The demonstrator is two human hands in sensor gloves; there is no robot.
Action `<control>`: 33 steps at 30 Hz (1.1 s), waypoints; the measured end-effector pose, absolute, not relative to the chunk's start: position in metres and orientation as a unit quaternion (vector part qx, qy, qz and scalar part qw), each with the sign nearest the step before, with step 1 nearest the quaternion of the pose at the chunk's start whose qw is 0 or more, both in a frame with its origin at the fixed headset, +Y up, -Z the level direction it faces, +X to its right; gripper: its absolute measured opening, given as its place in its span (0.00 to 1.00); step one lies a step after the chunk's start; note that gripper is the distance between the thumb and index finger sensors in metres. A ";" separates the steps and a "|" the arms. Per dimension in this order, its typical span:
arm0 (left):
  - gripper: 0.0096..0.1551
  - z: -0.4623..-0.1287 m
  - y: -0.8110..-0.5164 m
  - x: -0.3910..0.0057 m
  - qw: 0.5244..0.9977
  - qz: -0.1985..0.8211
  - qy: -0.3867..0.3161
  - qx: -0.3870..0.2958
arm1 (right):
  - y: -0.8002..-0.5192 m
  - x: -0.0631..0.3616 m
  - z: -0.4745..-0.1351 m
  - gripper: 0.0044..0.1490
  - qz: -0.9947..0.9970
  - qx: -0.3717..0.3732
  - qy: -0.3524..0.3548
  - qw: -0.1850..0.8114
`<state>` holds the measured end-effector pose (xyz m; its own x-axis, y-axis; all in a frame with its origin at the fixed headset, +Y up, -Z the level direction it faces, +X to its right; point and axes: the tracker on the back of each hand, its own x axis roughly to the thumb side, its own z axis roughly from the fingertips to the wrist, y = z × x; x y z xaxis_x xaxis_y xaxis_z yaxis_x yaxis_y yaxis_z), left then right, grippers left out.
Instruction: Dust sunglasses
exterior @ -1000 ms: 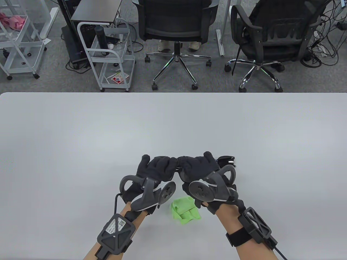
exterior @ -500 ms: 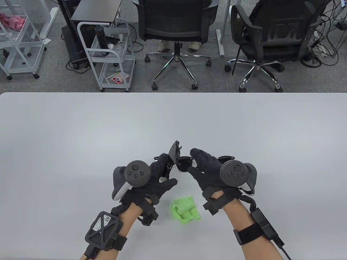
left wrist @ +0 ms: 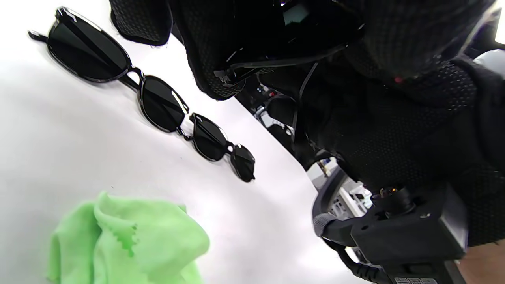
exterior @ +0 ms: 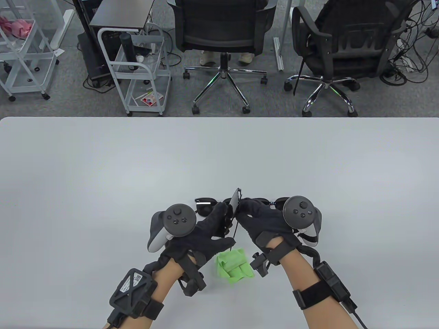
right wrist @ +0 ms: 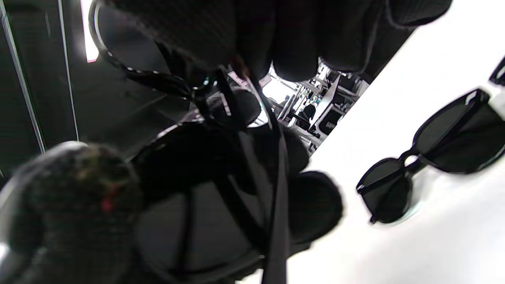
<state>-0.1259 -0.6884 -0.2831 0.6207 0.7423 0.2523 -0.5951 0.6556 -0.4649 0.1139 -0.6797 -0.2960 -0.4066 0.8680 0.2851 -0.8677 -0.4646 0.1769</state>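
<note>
A black pair of sunglasses point(exterior: 235, 202) stands on edge above the table between my two hands, one temple arm hanging down toward me. My left hand point(exterior: 221, 214) grips its frame from the left, and the held pair point(left wrist: 284, 43) shows dark under those fingers in the left wrist view. My right hand point(exterior: 247, 208) pinches the pair from the right, and the frame and temples point(right wrist: 240, 102) hang below its fingers. A crumpled green cloth point(exterior: 234, 265) lies on the table just nearer than both hands, also seen as the cloth point(left wrist: 126, 240) at lower left.
Two more black pairs lie flat on the white table point(exterior: 103, 171): one pair point(exterior: 205, 205) beyond my left hand, another point(exterior: 276, 202) partly hidden by my right hand. They lie end to end point(left wrist: 118, 75), point(left wrist: 221, 146). Office chairs point(exterior: 223, 31) and carts stand beyond the far edge.
Both hands have turned from palms down over the glasses. My left hand raised one pair on edge, and the right hand, open half a second ago, has now closed on it.
</note>
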 end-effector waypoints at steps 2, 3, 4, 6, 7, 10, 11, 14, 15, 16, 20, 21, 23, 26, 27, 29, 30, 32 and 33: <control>0.59 -0.284 -0.687 -0.129 0.897 0.357 -0.210 -0.157 | -0.675 0.116 -0.295 0.27 0.863 0.165 -0.034 0.475; 0.58 -0.284 -0.687 -0.131 0.903 0.344 -0.207 -0.150 | -0.672 0.119 -0.294 0.27 0.879 0.162 -0.053 0.445; 0.57 -0.285 -0.687 -0.133 0.908 0.333 -0.206 -0.148 | -0.670 0.121 -0.294 0.27 0.888 0.158 -0.067 0.427; 0.56 -0.285 -0.686 -0.135 0.919 0.305 -0.204 -0.143 | -0.666 0.127 -0.293 0.27 0.905 0.148 -0.106 0.384; 0.56 -0.285 -0.686 -0.135 0.925 0.287 -0.205 -0.144 | -0.665 0.129 -0.292 0.27 0.916 0.144 -0.125 0.354; 0.55 -0.285 -0.689 -0.133 0.935 0.244 -0.210 -0.150 | -0.663 0.134 -0.292 0.27 0.933 0.148 -0.149 0.293; 0.55 -0.284 -0.689 -0.132 0.935 0.240 -0.211 -0.154 | -0.663 0.134 -0.293 0.27 0.934 0.151 -0.151 0.287; 0.55 -0.283 -0.689 -0.129 0.935 0.241 -0.211 -0.151 | -0.663 0.130 -0.291 0.27 0.937 0.154 -0.160 0.269; 0.55 -0.283 -0.689 -0.129 0.935 0.246 -0.209 -0.150 | -0.662 0.129 -0.291 0.27 0.936 0.156 -0.162 0.270; 0.56 -0.284 -0.690 -0.130 0.932 0.256 -0.206 -0.150 | -0.661 0.128 -0.290 0.27 0.936 0.156 -0.166 0.269; 0.56 -0.286 -0.691 -0.135 0.919 0.319 -0.175 -0.151 | -0.649 0.121 -0.280 0.39 0.931 0.175 -0.188 0.261; 0.56 -0.287 -0.692 -0.136 0.918 0.330 -0.165 -0.147 | -0.644 0.118 -0.276 0.42 0.928 0.189 -0.200 0.251; 0.57 -0.289 -0.692 -0.140 0.911 0.357 -0.146 -0.144 | -0.631 0.109 -0.263 0.46 0.918 0.226 -0.242 0.218; 0.58 -0.291 -0.693 -0.148 0.889 0.420 -0.120 -0.139 | -0.619 0.093 -0.246 0.39 0.901 0.278 -0.285 0.171; 0.58 -0.291 -0.693 -0.150 0.878 0.444 -0.112 -0.138 | -0.619 0.088 -0.242 0.36 0.899 0.289 -0.291 0.157; 0.58 -0.292 -0.693 -0.154 0.859 0.481 -0.105 -0.139 | -0.622 0.079 -0.240 0.29 0.901 0.302 -0.275 0.143; 0.58 -0.292 -0.693 -0.156 0.849 0.498 -0.104 -0.141 | -0.628 0.076 -0.242 0.29 0.905 0.300 -0.260 0.151; 0.58 -0.291 -0.695 -0.156 0.835 0.517 -0.110 -0.155 | -0.637 0.073 -0.249 0.30 0.914 0.290 -0.224 0.176; 0.57 -0.291 -0.696 -0.154 0.826 0.525 -0.121 -0.166 | -0.645 0.074 -0.257 0.33 0.920 0.271 -0.185 0.216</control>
